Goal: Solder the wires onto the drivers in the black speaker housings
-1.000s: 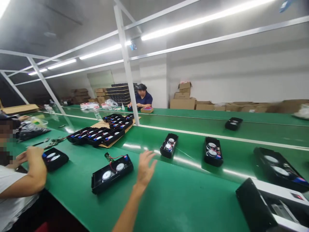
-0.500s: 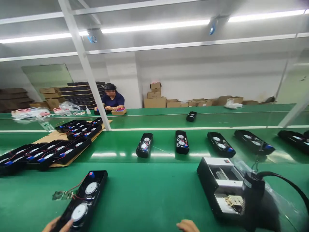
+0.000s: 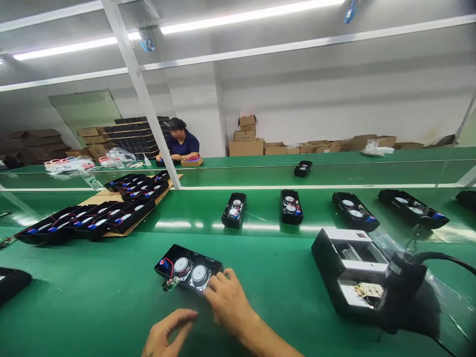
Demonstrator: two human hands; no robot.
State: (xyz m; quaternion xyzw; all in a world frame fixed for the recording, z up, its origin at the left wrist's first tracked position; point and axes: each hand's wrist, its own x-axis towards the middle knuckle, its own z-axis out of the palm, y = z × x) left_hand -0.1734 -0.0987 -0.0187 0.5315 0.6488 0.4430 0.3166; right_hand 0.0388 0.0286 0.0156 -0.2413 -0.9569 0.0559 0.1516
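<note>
A black speaker housing (image 3: 209, 261) lies at a slant on the green bench, with two round white-backed speakers inside. At its left end are a blue part and red wires, and a small green circuit board (image 3: 171, 284) hangs by its near edge. My right hand (image 3: 227, 297) grips the housing's right end, fingers bent over the near corner. Below and left of it, my left hand (image 3: 169, 333) is off the housing, thumb and fingers apart with nothing between them.
A black-and-silver machine (image 3: 349, 272) and a dark lamp-like object (image 3: 403, 292) stand at right. Similar housings (image 3: 292, 206) are spaced along the strip beyond. More housings sit on cardboard (image 3: 124, 231) at left, another at the left edge (image 3: 13, 285). A co-worker (image 3: 182, 141) sits across.
The speaker housing has moved right and away from me and turned more crosswise. My left hand has let go of it; my right hand has come in from the right and taken hold.
</note>
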